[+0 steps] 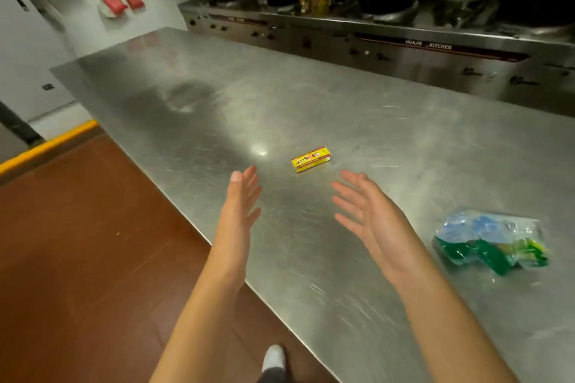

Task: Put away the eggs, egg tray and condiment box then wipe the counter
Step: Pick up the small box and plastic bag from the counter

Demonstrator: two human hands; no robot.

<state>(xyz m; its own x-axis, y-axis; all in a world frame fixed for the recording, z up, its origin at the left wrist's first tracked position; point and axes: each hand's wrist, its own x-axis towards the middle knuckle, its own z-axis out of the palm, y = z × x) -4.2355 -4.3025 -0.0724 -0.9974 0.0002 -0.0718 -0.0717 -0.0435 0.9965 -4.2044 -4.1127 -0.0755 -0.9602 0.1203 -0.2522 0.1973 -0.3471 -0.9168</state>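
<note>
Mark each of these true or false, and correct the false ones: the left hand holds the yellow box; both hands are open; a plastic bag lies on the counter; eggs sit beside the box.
1. The left hand holds the yellow box. False: the box lies on the counter, beyond both hands, untouched.
2. Both hands are open. True: the right hand is open too.
3. A plastic bag lies on the counter. True, to the right of the right hand.
4. Eggs sit beside the box. False: no eggs are in view.
</note>
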